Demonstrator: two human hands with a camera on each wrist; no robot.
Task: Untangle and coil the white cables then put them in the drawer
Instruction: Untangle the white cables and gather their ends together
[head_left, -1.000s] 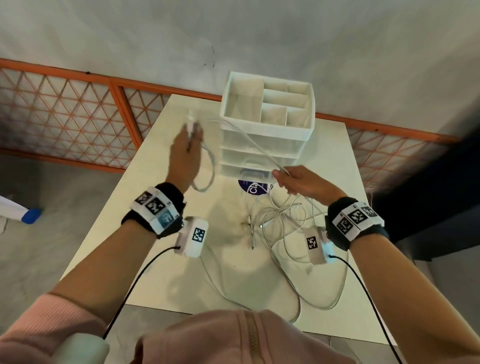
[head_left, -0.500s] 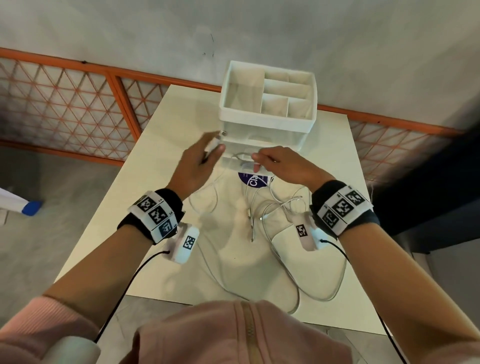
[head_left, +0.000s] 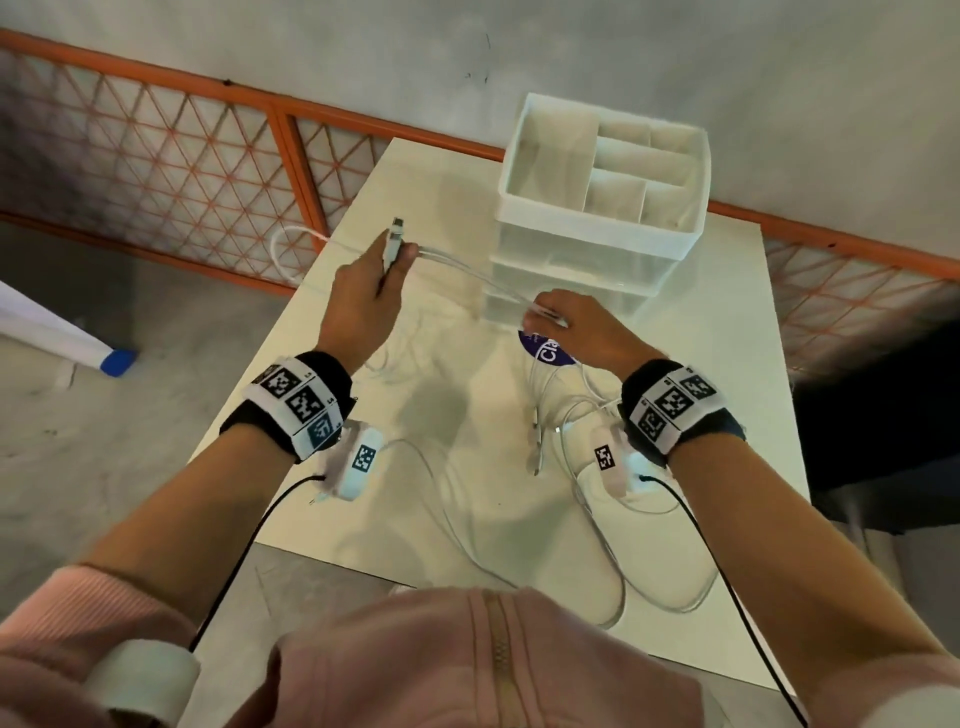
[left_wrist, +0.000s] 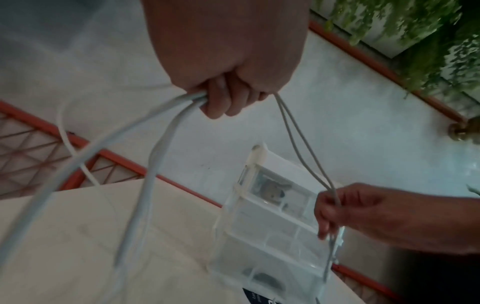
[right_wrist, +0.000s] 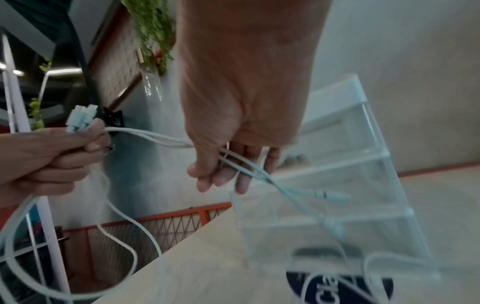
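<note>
My left hand (head_left: 371, 283) is raised over the table's left side and grips a white cable (head_left: 467, 267) by its plug ends (head_left: 395, 244), with loops hanging from the fist (left_wrist: 226, 98). Two strands of that cable run right to my right hand (head_left: 561, 319), which pinches them between its fingers (right_wrist: 223, 170) just in front of the clear drawer unit (head_left: 587, 260). In the right wrist view the plugs (right_wrist: 80, 118) stick up out of my left fist. More tangled white cables (head_left: 582, 467) lie on the table under my right wrist.
The table (head_left: 467, 493) is pale and small, with an orange lattice railing (head_left: 182, 156) behind it. A white divided tray (head_left: 602, 166) tops the drawer unit. A dark round sticker (head_left: 545, 351) lies in front of the drawers. Floor shows left of the table.
My left hand has moved left and up with the plug ends, drawing the cable taut away from my right hand. A cable loop now hangs beyond the table's left edge.
</note>
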